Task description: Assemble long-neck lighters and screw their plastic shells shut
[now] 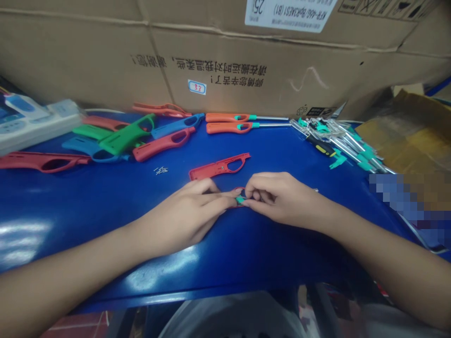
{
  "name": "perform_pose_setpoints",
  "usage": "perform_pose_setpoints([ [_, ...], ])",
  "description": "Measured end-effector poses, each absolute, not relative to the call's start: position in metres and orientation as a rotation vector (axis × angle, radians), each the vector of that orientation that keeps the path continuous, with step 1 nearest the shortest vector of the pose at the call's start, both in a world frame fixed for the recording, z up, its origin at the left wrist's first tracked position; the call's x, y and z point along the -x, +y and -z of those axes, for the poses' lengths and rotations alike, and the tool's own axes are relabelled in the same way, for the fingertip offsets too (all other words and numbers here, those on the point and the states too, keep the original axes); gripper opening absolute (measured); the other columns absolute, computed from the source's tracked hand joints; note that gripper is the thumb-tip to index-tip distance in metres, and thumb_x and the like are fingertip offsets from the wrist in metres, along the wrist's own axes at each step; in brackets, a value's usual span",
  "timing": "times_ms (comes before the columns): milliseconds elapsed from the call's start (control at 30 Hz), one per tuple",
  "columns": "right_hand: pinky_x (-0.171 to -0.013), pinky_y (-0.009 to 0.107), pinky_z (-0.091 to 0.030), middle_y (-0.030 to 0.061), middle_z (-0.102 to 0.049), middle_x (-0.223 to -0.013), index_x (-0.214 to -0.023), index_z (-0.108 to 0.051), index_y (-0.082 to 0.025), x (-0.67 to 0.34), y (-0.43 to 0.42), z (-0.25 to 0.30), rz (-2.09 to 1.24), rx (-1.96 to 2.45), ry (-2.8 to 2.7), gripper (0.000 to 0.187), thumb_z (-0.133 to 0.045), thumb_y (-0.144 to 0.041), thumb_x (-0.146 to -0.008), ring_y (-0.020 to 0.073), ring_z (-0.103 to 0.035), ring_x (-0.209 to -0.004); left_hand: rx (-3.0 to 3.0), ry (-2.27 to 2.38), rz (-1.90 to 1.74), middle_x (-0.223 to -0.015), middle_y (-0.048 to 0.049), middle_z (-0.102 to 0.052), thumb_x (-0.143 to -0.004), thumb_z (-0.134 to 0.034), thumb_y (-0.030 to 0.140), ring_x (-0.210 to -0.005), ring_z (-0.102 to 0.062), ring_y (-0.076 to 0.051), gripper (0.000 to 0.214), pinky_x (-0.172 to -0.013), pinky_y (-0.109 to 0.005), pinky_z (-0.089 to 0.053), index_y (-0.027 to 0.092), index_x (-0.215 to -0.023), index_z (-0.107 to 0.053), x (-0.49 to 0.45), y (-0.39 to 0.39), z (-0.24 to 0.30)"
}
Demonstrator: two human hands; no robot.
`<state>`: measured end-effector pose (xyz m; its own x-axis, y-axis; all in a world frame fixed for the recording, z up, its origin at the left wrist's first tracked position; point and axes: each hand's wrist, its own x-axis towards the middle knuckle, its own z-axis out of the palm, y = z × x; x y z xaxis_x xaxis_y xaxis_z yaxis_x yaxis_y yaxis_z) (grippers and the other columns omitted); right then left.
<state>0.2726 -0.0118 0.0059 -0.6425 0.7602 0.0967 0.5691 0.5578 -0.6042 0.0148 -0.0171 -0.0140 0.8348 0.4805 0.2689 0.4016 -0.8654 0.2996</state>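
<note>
Over the front middle of the blue table, my left hand (192,211) is closed round a red lighter handle half, mostly hidden by the fingers. A small green trigger piece (240,200) shows inside it. My right hand (278,197) pinches at the trigger end with thumb and forefinger. A small shiny metal tip (316,190) peeks out beyond the right hand; what lies between is covered. Just behind the fingers rests another red handle half (207,170), its inner side up. Several small screws (161,170) lie in a pile to its left.
Red, green and blue handle shells (123,134) are heaped back left, near a white power strip (38,119). Two orange lighters (229,127) lie at the back. Metal tubes with green parts (352,145) and a screwdriver (320,146) sit back right. A cardboard box (105,61) stands behind.
</note>
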Motion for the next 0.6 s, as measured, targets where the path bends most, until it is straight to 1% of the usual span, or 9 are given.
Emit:
perform_pose_setpoints([
  [100,-0.059,0.022,-0.037,-0.0048,-0.053,-0.069,-0.080,-0.062,-0.018,-0.270,-0.012,-0.003,-0.793,1.121,-2.382,0.009,-0.068,-0.018,-0.087,0.0074,-0.045,-0.058,-2.760,0.707,-0.481,-0.109,-0.0077,-0.075,-0.104,-0.047,0.017,-0.103,-0.058,-0.024,0.036,-0.089,-0.038,-0.054,0.019,-0.139,-0.057,-0.015,-0.017,0.013],
  [200,-0.058,0.022,-0.036,-0.0058,-0.052,-0.067,-0.078,-0.061,-0.019,-0.268,-0.013,-0.002,-0.833,1.179,-2.312,0.010,-0.069,-0.016,-0.082,0.0072,-0.044,-0.057,-2.754,0.704,-0.492,-0.111,-0.0073,-0.075,-0.104,-0.048,0.017,-0.103,-0.057,-0.024,0.034,-0.090,-0.038,-0.053,0.019,-0.136,-0.059,-0.015,-0.017,0.013],
  [333,-0.060,0.022,-0.037,-0.0045,-0.054,-0.071,-0.081,-0.061,-0.019,-0.268,-0.013,-0.003,-0.807,1.137,-2.365,0.007,-0.067,-0.017,-0.085,0.0076,-0.044,-0.059,-2.770,0.654,-0.501,-0.120,-0.0065,-0.074,-0.104,-0.049,0.017,-0.104,-0.056,-0.024,0.031,-0.093,-0.039,-0.052,0.018,-0.132,-0.063,-0.015,-0.016,0.013],
  [500,-0.060,0.022,-0.037,-0.0042,-0.053,-0.074,-0.085,-0.062,-0.019,-0.273,-0.012,-0.009,-0.846,1.062,-2.417,0.005,-0.063,-0.016,-0.089,0.0076,-0.043,-0.059,-2.766,0.658,-0.487,-0.120,-0.0063,-0.074,-0.103,-0.049,0.017,-0.102,-0.056,-0.023,0.031,-0.092,-0.038,-0.052,0.019,-0.130,-0.065,-0.014,-0.015,0.014],
  [600,-0.060,0.022,-0.038,-0.0025,-0.057,-0.082,-0.090,-0.065,-0.019,-0.276,-0.011,-0.013,-0.915,0.980,-2.465,0.005,-0.065,-0.015,-0.088,0.0074,-0.044,-0.061,-2.780,0.657,-0.494,-0.120,-0.0066,-0.074,-0.103,-0.050,0.017,-0.103,-0.056,-0.024,0.029,-0.092,-0.038,-0.052,0.018,-0.129,-0.064,-0.014,-0.015,0.014],
])
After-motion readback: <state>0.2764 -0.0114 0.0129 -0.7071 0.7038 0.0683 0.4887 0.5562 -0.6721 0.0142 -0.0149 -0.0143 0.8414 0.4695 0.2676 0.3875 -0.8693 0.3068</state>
